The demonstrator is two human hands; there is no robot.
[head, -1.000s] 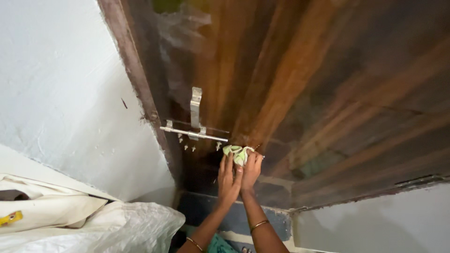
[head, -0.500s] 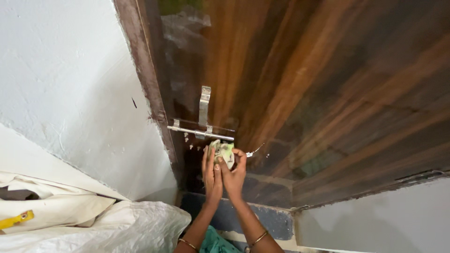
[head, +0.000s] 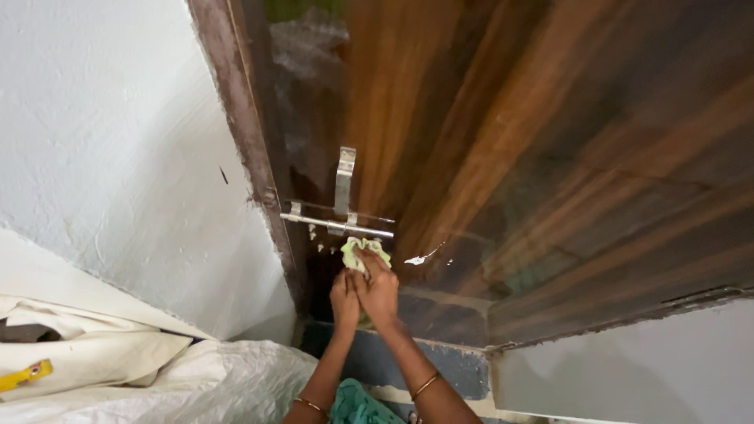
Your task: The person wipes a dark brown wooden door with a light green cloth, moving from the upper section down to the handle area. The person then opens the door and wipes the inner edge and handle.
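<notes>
A brown wooden door stands in front of me, with a metal slide bolt across its left side. Just below the bolt, a small light-green cloth is pressed against the wood. My right hand grips the cloth from below and on top. My left hand lies against the right one, closed beside the cloth's lower edge. A white wet smear sits on the door right of the cloth. Both wrists wear thin bangles.
A white plastered wall runs along the left of the dark door frame. White sacks are piled at the lower left. A blue threshold strip lies under the door, and more white wall is at lower right.
Both hands and the cloth slid left along the door, from right of the bolt's end to under it, leaving a white smear where they were. The fingers closed tighter.
</notes>
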